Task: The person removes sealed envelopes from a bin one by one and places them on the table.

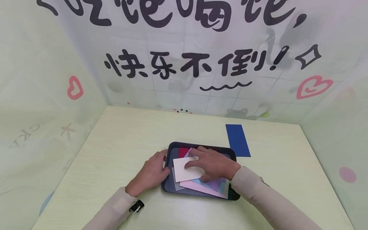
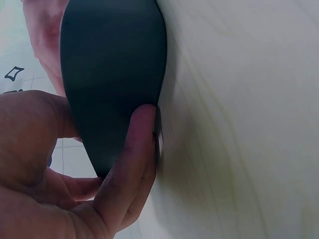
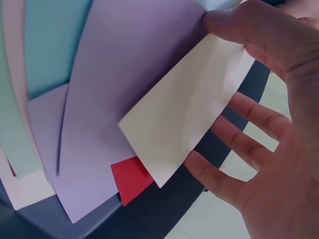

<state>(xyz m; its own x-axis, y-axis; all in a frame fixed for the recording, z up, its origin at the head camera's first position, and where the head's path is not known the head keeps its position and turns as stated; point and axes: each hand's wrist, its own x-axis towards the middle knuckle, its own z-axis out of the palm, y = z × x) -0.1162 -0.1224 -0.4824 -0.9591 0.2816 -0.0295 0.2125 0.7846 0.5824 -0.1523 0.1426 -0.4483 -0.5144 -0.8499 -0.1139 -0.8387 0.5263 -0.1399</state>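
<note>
A dark tray [image 1: 168,182] holds several loose coloured cards. My left hand [image 1: 152,171] grips the tray's left edge; the left wrist view shows its fingers against the outer wall [image 2: 112,74]. Over the tray, my right hand [image 1: 214,164] pinches a cream card [image 1: 184,171] by its edges, thumb on one side and fingers on the other. Beneath this card [image 3: 174,119] lie a purple card [image 3: 119,64] and a red card [image 3: 132,177]. Light blue [image 3: 55,45], pink and pale green [image 3: 12,99] cards are fanned out too. The right hand hides part of the pile.
A blue card [image 1: 238,140] lies on the wooden table [image 1: 129,134] behind the tray's right end. A printed cloth [image 1: 178,86] with black lettering hangs at the back, and cloth walls stand on both sides.
</note>
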